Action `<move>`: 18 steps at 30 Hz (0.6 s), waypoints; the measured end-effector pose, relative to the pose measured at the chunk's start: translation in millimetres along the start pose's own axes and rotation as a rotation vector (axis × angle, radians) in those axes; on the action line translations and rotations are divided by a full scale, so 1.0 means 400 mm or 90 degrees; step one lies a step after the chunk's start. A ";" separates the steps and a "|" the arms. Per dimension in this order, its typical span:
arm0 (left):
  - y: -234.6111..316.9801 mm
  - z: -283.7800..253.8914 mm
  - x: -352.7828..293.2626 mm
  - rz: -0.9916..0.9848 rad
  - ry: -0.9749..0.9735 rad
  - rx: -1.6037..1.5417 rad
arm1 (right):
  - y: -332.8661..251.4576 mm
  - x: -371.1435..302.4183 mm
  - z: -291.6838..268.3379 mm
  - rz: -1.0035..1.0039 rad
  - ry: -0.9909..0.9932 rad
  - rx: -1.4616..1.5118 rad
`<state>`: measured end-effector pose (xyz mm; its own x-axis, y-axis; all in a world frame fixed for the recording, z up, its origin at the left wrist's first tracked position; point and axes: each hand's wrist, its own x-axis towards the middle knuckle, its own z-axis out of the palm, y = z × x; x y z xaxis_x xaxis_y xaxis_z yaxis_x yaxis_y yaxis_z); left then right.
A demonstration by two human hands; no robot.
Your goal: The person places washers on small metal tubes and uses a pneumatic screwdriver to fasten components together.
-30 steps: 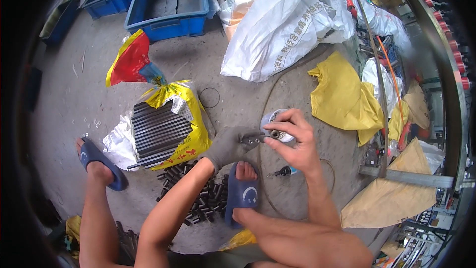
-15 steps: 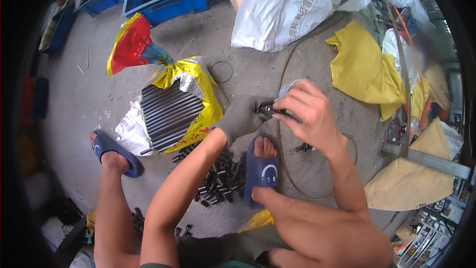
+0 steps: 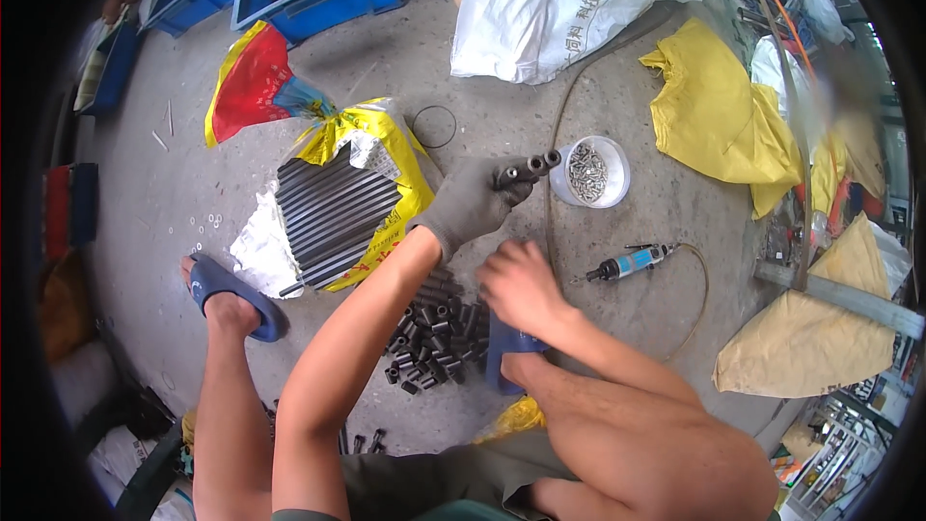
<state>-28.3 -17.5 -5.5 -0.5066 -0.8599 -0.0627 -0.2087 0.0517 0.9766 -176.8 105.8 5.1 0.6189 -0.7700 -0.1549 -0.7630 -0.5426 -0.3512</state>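
Observation:
My left hand (image 3: 471,201), in a grey glove, is closed around short black tubes (image 3: 535,167); three round ends stick out in a row past the fingers. Bare and slightly blurred, my right hand (image 3: 522,282) has its fingers apart and shows nothing in them. It hovers over my right foot, at the right edge of a pile of loose black tubes (image 3: 434,347). Just right of the held tubes stands a white tub (image 3: 620,181) with small silvery screws (image 3: 585,172) inside. A blue and grey power screwdriver (image 3: 632,261) lies on the floor, joined to a thin hose (image 3: 705,307).
A torn yellow sack (image 3: 410,195) holds long rows of black tubes (image 3: 338,217) at left. Blue crates (image 3: 323,14) stand at the back. A white woven sack (image 3: 521,24), yellow sacking (image 3: 719,121) and brown sheeting (image 3: 810,338) lie around the right side.
My right hand has left the tubes in my left hand and moved down and left to the pile. The tub and screwdriver it had covered now show.

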 end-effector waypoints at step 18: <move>0.042 0.000 -0.024 -0.071 -0.013 -0.045 | -0.006 0.057 0.043 -0.011 -0.027 0.006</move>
<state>-26.8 -8.3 11.3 -0.5007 -0.8478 -0.1748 -0.2048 -0.0802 0.9755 -157.6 95.4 -13.6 0.6397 -0.7455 -0.1869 -0.7503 -0.5529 -0.3624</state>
